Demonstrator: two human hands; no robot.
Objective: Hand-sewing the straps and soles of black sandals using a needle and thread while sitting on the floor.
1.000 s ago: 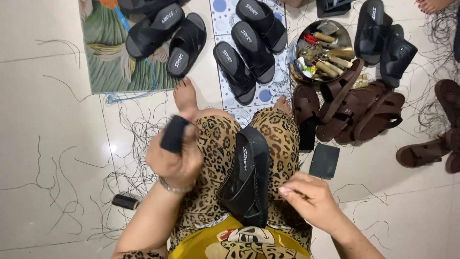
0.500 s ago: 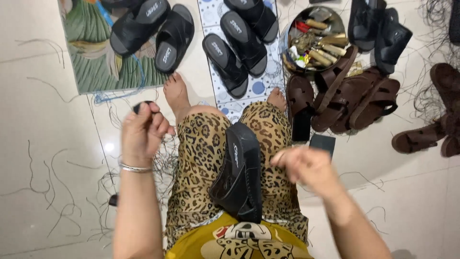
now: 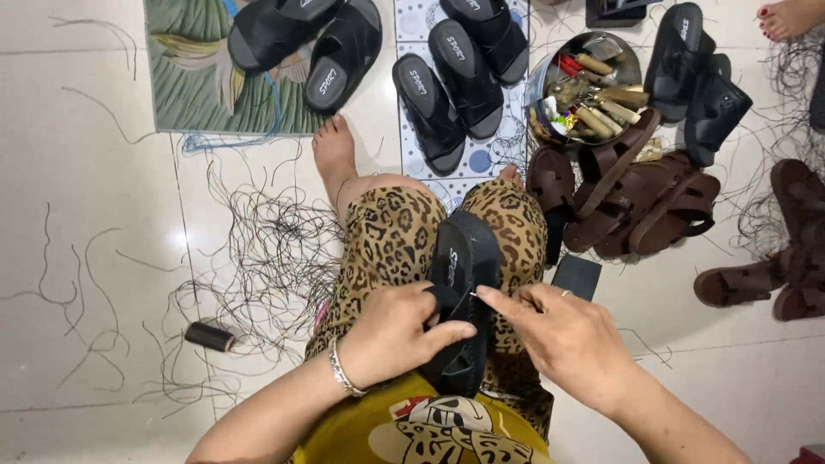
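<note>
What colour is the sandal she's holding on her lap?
The sandal is black, seen best in the head view, gripped by both hands.

Light: bright, even, indoor | glare: small hotspot on white floor tiles (image 3: pixel 179 238), left-centre of frame | shadows: soft, faint | focus: sharp throughout | distortion: wide-angle bend at frame edges

We cannot see the middle of the black sandal (image 3: pixel 464 258) on the lap; the left hand (image 3: pixel 391 335) covers it. Something thin sits at the right hand (image 3: pixel 567 339) fingertips, too small to identify. At twelve o'clock, black sandals (image 3: pixel 275 30) are cut by the top edge. At one o'clock, another person's foot (image 3: pixel 786 17) is mostly out of view.
</note>
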